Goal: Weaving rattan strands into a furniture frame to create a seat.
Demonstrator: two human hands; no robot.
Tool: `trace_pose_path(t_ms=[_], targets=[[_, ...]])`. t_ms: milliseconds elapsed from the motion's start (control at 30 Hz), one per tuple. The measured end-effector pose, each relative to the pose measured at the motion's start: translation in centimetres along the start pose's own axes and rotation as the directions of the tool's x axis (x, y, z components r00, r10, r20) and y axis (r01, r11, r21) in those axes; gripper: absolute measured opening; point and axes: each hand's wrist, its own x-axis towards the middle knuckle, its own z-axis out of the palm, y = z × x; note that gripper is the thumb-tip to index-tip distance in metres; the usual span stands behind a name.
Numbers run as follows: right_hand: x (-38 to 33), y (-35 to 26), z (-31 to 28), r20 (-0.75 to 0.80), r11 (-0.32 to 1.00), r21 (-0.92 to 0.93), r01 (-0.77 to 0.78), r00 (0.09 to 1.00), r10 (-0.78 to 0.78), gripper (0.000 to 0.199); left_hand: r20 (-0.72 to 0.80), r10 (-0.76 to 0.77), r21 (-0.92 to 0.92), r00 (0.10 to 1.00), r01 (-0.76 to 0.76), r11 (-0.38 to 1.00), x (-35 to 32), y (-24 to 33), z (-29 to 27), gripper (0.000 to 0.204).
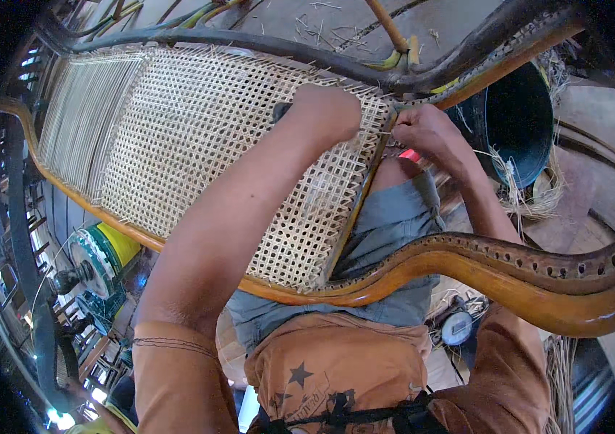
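A woven cane panel (pixel 199 123), pale with an open lattice, fills a curved wooden frame (pixel 134 233) that lies across my lap. My left hand (pixel 325 113) is closed in a fist over the panel's right part. A dark rounded end (pixel 280 111) sticks out at its left side; the rest of that thing is hidden in my fingers. At the panel's right edge, my right hand (pixel 426 132) is pinched on a thin, pale cane strand (pixel 387 133) beside the wooden crossbar (pixel 369 181). Its fingertips are partly hidden.
Holes run along the frame's thick curved arm (pixel 582 267) at right. Behind my right hand stands a dark bucket (pixel 520 123), with loose cane strands (pixel 539 195) around it. A yellow and green container (pixel 108 253) is at left. Cane scraps litter the floor (pixel 322 22).
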Motion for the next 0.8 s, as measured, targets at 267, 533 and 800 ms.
trace_pose_path(t_ms=[267,533,800], targets=[[0.3,1.0,1.2,0.024,0.999,0.024,0.027,0.999,-0.028,0.021,-0.046,0.148,0.047,0.988,-0.146,0.988,1.2,0.5,0.1,0.019],[0.0,2.5,3.8,-0.15,0.98,-0.035,0.195,0.969,-0.198,0.022,-0.115,0.241,-0.005,0.964,-0.243,0.97,0.6,-1.0,1.8,0.022],[-1.0,0.9,1.8,-0.03,1.0,0.015,0.001,1.0,-0.001,0.02,0.1,0.132,0.069,0.986,-0.139,0.988,0.6,1.6,-1.1,0.031]])
